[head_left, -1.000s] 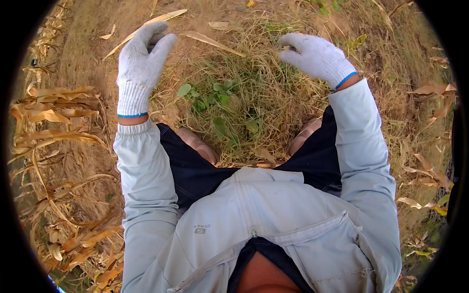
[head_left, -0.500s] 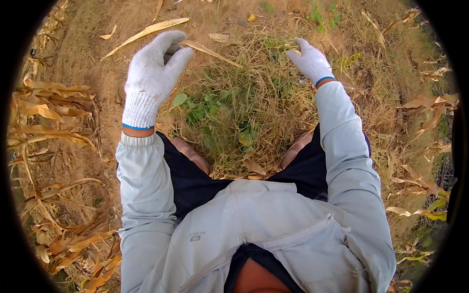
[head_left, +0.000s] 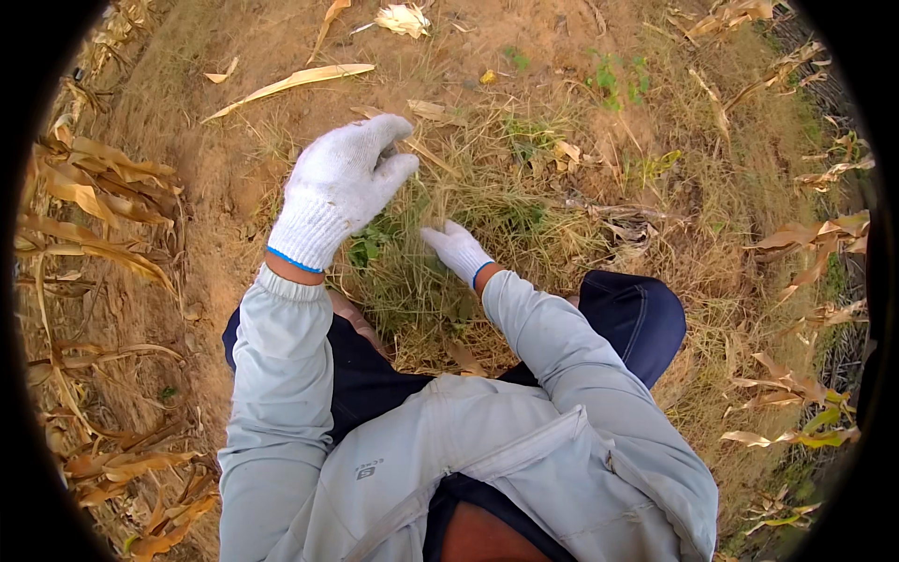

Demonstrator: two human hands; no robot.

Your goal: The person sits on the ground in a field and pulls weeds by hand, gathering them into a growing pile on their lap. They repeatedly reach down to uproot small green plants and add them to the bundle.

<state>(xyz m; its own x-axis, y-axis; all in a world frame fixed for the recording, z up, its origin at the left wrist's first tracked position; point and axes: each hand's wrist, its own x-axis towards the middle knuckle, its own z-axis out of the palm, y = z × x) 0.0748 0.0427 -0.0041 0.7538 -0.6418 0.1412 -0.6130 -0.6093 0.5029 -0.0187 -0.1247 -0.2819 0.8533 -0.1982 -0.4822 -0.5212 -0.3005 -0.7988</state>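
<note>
Lying at frame centre, the grass (head_left: 403, 286) is overlapped by the right hand (head_left: 458, 253), whose grip cannot be determined; upper left of centre, the left hand (head_left: 339, 185) is held unclosed.

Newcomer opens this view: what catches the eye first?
Probably the two bright white gloves near the centre: the left hand, thumb and fingers apart, and the smaller-looking right hand, lower and further right, at the tangled grass. Next, the dry, curled leaves along the left edge, and one long pale leaf at upper left.
</note>
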